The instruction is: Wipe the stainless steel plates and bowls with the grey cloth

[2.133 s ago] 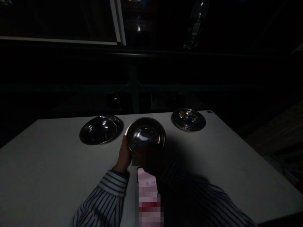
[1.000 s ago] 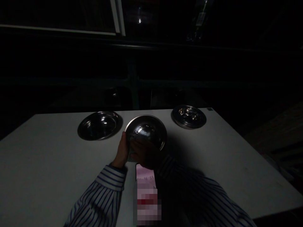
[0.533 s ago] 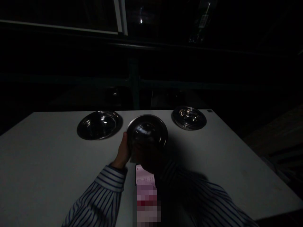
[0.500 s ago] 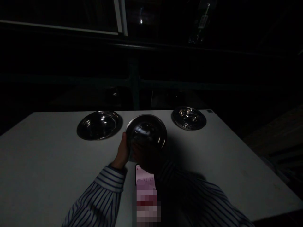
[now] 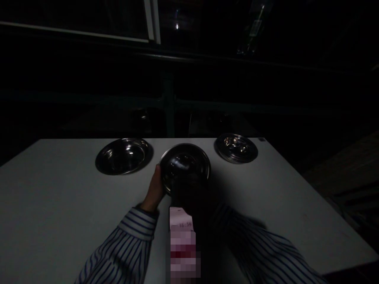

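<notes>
A shiny metal bowl (image 5: 185, 157) is tilted up above the middle of the white table. My left hand (image 5: 154, 191) grips its left rim, the thumb up along the edge. In deep shadow, my right hand (image 5: 195, 197) is at the bowl's lower part, its outline rounded and closed; whatever it may hold is lost in the dark. Below the hands lies a phone (image 5: 181, 219) with a lit screen, its lower part pixelated.
A wide metal bowl (image 5: 124, 157) rests at the back left of the white table (image 5: 74, 213). Stacked metal dishes (image 5: 236, 148) stand at the back right, near a small dark tag (image 5: 262, 139). Behind the table are dark frame bars (image 5: 168, 102).
The bowl and my left hand have shifted slightly right. My right hand has moved a little down and right, deeper into shadow. The dishes on the table have stayed put.
</notes>
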The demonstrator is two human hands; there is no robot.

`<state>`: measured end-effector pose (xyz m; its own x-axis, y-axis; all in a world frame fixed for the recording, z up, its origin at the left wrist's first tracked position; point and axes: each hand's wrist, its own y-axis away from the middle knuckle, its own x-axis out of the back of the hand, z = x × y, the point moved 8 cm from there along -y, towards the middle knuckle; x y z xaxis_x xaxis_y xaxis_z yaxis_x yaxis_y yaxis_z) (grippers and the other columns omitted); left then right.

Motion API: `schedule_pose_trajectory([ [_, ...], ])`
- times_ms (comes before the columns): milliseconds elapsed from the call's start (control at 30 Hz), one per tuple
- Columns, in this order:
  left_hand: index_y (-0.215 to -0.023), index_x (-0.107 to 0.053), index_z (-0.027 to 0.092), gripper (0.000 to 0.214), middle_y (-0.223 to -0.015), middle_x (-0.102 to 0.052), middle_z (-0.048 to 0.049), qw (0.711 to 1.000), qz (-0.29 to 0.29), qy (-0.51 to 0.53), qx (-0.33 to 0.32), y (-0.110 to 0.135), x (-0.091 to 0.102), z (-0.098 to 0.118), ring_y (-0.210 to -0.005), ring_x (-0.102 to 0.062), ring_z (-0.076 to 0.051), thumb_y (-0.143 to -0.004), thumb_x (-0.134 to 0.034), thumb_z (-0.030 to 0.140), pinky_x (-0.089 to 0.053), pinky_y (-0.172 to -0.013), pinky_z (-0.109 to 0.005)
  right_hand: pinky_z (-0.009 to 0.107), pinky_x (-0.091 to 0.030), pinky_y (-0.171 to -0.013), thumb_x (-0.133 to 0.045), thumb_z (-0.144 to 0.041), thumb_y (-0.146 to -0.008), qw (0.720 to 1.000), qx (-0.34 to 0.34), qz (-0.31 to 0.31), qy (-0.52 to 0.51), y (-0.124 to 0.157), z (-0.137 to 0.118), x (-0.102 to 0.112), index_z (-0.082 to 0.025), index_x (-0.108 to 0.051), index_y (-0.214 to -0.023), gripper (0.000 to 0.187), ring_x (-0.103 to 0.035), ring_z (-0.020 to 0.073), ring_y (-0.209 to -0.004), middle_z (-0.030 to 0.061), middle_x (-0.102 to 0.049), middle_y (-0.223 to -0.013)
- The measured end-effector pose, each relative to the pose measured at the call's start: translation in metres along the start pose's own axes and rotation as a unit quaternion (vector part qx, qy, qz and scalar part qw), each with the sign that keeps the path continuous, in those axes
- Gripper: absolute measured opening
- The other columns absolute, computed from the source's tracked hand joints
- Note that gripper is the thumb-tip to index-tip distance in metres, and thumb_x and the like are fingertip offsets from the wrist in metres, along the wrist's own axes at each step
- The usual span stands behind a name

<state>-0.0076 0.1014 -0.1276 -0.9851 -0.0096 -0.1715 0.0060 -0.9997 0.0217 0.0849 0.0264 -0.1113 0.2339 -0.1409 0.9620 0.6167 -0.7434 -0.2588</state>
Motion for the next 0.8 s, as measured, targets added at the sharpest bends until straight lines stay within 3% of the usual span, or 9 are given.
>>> schedule_pose_trajectory([
  [167,-0.098,-0.066,0.014,0.060,-0.105,-0.067,-0.0083,1.000,0.020,0.008,-0.008,-0.004,0.011,-0.003,-0.108,-0.055,-0.023,-0.076,-0.039,0.063,-0.039,-0.093,-0.033,0.044,-0.043,-0.092,-0.040,-0.022,-0.088,0.999,0.014,0.029,0.015,-0.019,-0.012,-0.001,-0.009,-0.051,-0.115,0.032,-0.049,0.0256,-0.113,0.0153,-0.054,-0.120],
  [300,-0.096,-0.065,0.013,0.065,-0.093,-0.070,-0.0086,1.000,0.023,-0.002,0.017,-0.006,0.012,-0.011,-0.096,-0.060,-0.024,-0.074,-0.038,0.067,-0.045,-0.083,-0.034,0.059,-0.030,-0.098,-0.044,-0.020,-0.086,1.000,0.010,0.015,0.023,0.008,0.011,-0.005,-0.015,-0.052,-0.117,0.032,-0.055,0.0269,-0.103,0.0113,-0.061,-0.110],
  [367,-0.099,-0.065,0.012,0.067,-0.092,-0.070,-0.0092,0.999,0.016,-0.004,0.033,-0.006,0.010,-0.015,-0.093,-0.061,-0.024,-0.073,-0.039,0.068,-0.046,-0.081,-0.035,0.060,-0.026,-0.099,-0.042,-0.018,-0.087,1.000,0.012,-0.008,0.025,0.019,0.018,-0.009,-0.016,-0.054,-0.115,0.031,-0.057,0.0259,-0.099,0.0108,-0.063,-0.107],
  [500,-0.102,-0.065,0.015,0.062,-0.104,-0.068,-0.0092,0.998,0.007,0.040,0.048,-0.006,0.006,-0.016,-0.100,-0.060,-0.024,-0.073,-0.042,0.065,-0.044,-0.086,-0.035,0.063,-0.025,-0.098,-0.045,-0.021,-0.085,0.999,-0.005,0.018,0.039,0.010,0.006,-0.003,-0.013,-0.050,-0.119,0.035,-0.048,0.0301,-0.112,0.0138,-0.055,-0.121],
  [600,-0.100,-0.066,0.015,0.060,-0.103,-0.069,-0.0085,0.997,0.010,0.053,0.061,-0.005,0.007,-0.014,-0.102,-0.059,-0.023,-0.074,-0.043,0.064,-0.042,-0.091,-0.035,0.046,-0.044,-0.087,-0.040,-0.023,-0.088,0.999,0.000,0.049,0.023,-0.016,-0.016,0.001,-0.005,-0.045,-0.123,0.040,-0.044,0.0275,-0.116,0.0158,-0.052,-0.124],
  [700,-0.098,-0.066,0.014,0.060,-0.098,-0.070,-0.0089,0.997,0.026,0.047,0.059,-0.005,0.012,-0.011,-0.100,-0.060,-0.023,-0.074,-0.042,0.064,-0.042,-0.091,-0.035,0.041,-0.046,-0.086,-0.037,-0.027,-0.091,0.998,-0.005,0.064,0.012,-0.027,-0.018,0.002,-0.004,-0.046,-0.121,0.039,-0.047,0.0249,-0.112,0.0164,-0.054,-0.121],
  [800,-0.101,-0.065,0.013,0.062,-0.098,-0.070,-0.0101,0.999,0.020,0.040,0.030,-0.006,0.012,-0.008,-0.098,-0.061,-0.023,-0.074,-0.042,0.064,-0.043,-0.089,-0.035,0.042,-0.044,-0.088,-0.044,-0.020,-0.087,0.999,0.030,0.027,0.008,-0.011,-0.008,-0.003,-0.006,-0.050,-0.116,0.033,-0.051,0.0236,-0.108,0.0153,-0.058,-0.116],
])
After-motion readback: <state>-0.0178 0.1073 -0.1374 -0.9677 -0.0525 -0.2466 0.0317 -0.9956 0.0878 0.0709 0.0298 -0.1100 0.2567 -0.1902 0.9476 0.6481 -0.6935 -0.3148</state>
